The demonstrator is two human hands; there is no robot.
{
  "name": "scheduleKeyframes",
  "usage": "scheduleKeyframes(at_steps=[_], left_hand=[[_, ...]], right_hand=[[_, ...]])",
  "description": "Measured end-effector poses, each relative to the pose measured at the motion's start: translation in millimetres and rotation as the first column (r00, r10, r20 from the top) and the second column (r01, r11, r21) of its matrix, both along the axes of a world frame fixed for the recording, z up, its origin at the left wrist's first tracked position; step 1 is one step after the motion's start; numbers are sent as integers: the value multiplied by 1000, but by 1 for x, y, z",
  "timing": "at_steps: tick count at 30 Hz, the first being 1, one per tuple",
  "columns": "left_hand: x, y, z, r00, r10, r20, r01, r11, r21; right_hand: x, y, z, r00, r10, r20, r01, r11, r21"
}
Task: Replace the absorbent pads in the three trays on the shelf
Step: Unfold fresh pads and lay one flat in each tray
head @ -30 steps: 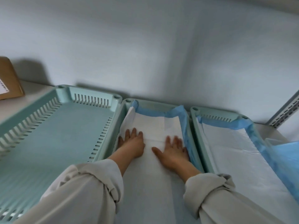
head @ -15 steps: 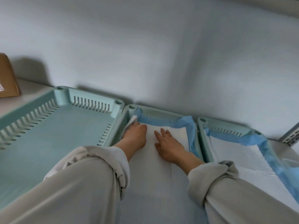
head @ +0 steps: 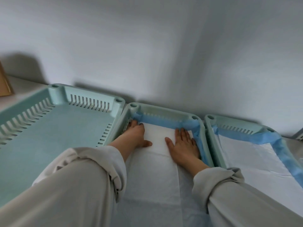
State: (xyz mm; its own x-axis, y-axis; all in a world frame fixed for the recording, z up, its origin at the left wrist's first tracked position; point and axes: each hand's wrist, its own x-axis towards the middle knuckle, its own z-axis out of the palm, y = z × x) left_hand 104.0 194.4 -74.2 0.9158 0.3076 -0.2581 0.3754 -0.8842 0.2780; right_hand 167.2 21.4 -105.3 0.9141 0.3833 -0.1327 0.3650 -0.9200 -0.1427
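Observation:
Three mint-green trays stand side by side on the shelf. The left tray (head: 91, 95) holds no pad. In the middle tray (head: 165, 108) lies a white absorbent pad (head: 155, 164) with a blue border. My left hand (head: 136, 135) presses flat on the pad at the tray's far left corner. My right hand (head: 184, 145) lies flat on the pad by the right wall, fingers straight and pointing to the far end. The right tray (head: 236, 122) has its own white, blue-edged pad (head: 255, 159) laid in it.
A brown cardboard box (head: 5, 86) stands at the far left on the shelf. The white wall rises close behind the trays. A slotted metal shelf upright (head: 299, 135) shows at the right edge.
Both hands have slid towards the far end of the middle tray and spread apart, left to the far left corner, right to the right wall. The pad's far edge now lies flatter.

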Motion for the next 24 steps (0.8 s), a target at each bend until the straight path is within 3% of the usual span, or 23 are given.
scheduleKeyframes(at_steps=[4,11,20,24], left_hand=[[-3,-5,-8,998,-23,-62,24,1000,11],[-5,-9,-12,988,-53,-148,67,993,93],[-13,-10,-7,991,-32,-126,41,997,68],[-23,-24,-3,1000,-9,-10,10,995,100]], right_hand=[[-2,-2,-1,1000,19,-1,-19,1000,-2],[-9,4,-1,992,-98,80,98,995,-1],[7,4,29,978,-45,-204,38,998,-41],[-29,-1,42,991,129,-28,-128,991,28]])
